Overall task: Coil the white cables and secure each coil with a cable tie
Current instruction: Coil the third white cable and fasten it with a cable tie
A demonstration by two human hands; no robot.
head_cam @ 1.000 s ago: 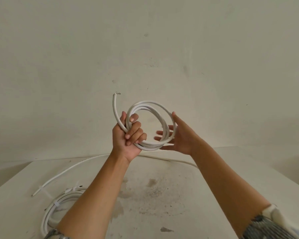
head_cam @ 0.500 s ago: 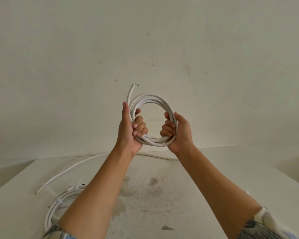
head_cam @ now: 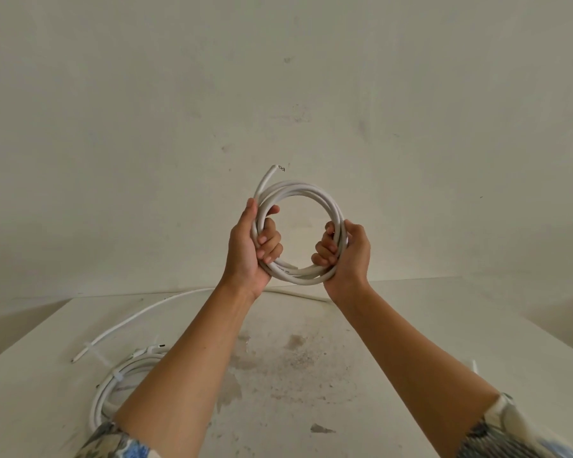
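- A tied coil (head_cam: pixel 113 388) lies on the table (head_cam: pixel 311 375), below-left of the raised coil, partly hidden by the left forearm.
- Left hand (head_cam: pixel 248 246) fingers curl around the raised coil (head_cam: pixel 300 231).
- Right hand (head_cam: pixel 346 252) fingers wrap its opposite side.
- A loose cable (head_cam: pixel 139 320) trails beneath.

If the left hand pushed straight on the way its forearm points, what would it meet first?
Probably the plain off-white wall. The left hand, shut on the coiled white cable, points up and away; nothing else shows ahead, though depth is unclear.
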